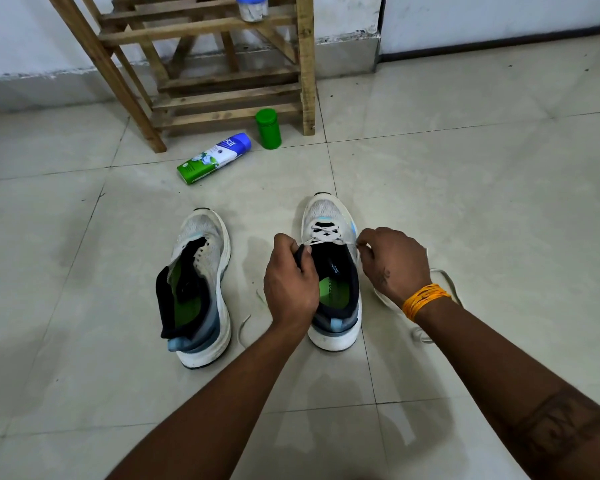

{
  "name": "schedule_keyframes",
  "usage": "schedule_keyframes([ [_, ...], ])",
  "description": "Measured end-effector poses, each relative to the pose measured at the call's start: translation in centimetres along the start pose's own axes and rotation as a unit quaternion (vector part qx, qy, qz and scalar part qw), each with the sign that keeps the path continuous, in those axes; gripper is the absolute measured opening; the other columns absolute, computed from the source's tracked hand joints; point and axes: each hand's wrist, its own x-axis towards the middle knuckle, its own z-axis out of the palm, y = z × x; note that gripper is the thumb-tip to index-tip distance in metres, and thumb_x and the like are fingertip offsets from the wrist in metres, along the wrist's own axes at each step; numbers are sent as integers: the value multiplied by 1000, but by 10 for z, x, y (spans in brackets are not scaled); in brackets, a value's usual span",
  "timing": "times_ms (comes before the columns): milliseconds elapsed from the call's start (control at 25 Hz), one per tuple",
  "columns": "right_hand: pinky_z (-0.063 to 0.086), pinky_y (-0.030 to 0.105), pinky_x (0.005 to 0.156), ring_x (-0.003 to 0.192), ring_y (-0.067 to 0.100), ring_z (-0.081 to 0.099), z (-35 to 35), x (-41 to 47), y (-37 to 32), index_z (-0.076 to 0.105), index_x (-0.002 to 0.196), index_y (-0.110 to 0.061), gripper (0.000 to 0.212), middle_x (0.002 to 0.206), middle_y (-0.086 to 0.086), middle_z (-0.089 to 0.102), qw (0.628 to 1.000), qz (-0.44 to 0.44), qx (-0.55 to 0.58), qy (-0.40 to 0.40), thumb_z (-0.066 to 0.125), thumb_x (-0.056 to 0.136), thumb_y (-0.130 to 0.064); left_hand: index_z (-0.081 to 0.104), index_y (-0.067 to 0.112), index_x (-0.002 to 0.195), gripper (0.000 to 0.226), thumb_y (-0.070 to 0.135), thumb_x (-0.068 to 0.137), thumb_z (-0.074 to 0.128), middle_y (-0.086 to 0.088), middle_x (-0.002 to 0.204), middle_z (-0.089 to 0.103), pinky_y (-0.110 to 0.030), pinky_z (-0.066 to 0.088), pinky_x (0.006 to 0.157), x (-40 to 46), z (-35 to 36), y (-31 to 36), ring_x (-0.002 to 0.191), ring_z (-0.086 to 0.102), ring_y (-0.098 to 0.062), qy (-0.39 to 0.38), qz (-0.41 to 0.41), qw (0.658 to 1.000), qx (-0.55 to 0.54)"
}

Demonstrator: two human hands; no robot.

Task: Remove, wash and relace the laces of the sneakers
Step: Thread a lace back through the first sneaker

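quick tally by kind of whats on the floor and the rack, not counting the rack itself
sneakers: 2 (unlaced sneaker, half-laced sneaker)
containers on the floor: 2 (lying bottle, upright green container)
jars on the wooden rack: 1 (blue-lidded jar)
total: 5

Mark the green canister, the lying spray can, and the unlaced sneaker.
green canister (268,130), head view, side wall.
spray can (214,158), head view, label.
unlaced sneaker (201,237), head view, mesh toe.

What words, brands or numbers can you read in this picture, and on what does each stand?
"cif", first letters unclear: on the lying spray can.
Green insole of the right shoe: white print, too blurred to read.
Shoe tongue: small white mark, too small to read.
Right forearm: tattoo, not legible.
Green bottle: no text seen.
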Motion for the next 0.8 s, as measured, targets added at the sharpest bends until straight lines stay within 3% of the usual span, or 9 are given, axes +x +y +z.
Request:
schedule_keyframes([
  [120, 45, 36, 56, 77, 38, 61, 5, -3, 6, 68, 93, -15, 15, 88, 9, 59, 998, 40, -48, 20, 55, 94, -23, 38, 16, 89, 23, 20, 100, 58, 1, 74, 51, -35, 34, 61, 0, 0, 0, 68, 50, -25, 6, -8, 1000, 1],
  [200, 43, 35, 55, 83, 35, 59, 5, -2, 2, 68, 91, -14, 13, 91, 10, 57, 999, 36, -32, 23, 58, 90, -23, 39, 16, 89, 23, 21, 100, 58, 1, 74, 51, -36, 34, 61, 0, 0, 0, 68, 50, -25, 5, -5, 1000, 2],
  [320, 50, 38, 69, 88, 26, 59, -3, 3, -5, 66, 89, -19, 13, 91, 1, 63, 989, 30, 144, 1, 63, 84, -30, 38, 15, 89, 24, 21, 100, 58, 1, 74, 50, -35, 32, 61, -1, -1, 1, 68, 49, -25, 4, 3, 1000, 4],
  [400, 49, 30, 74, 85, 17, 62, -7, 8, -10, 68, 89, -23, 8, 86, -8, 68, 962, 69, 260, -43, 66, 86, -30, 38, 16, 89, 24, 20, 100, 59, 2, 73, 49, -35, 30, 60, 0, 0, 0, 67, 48, -24, 3, 7, 1000, 5],
  [440, 46, 26, 72, 82, 14, 62, -7, 10, -11, 69, 88, -23, 6, 83, -10, 69, 957, 78, 274, -52, 67, 88, -28, 37, 16, 89, 24, 20, 100, 59, 2, 73, 49, -34, 30, 60, 0, 0, 1, 67, 48, -24, 1, 7, 1000, 4],
  [600, 38, 29, 69, 76, 15, 58, 0, 11, -9, 68, 87, -17, 10, 76, -10, 64, 958, 83, 269, -50, 65, 95, -23, 37, 17, 89, 24, 20, 100, 58, 2, 74, 50, -36, 33, 61, -1, -1, 2, 69, 50, -27, 3, -4, 1000, 2],
  [800, 43, 29, 71, 77, 12, 60, 1, 11, -7, 71, 89, -19, 12, 78, -9, 68, 950, 71, 293, -82, 66, 96, -27, 37, 16, 90, 23, 20, 100, 57, 1, 76, 51, -38, 35, 61, -1, -1, 2, 70, 50, -28, 2, -3, 1000, 0],
])
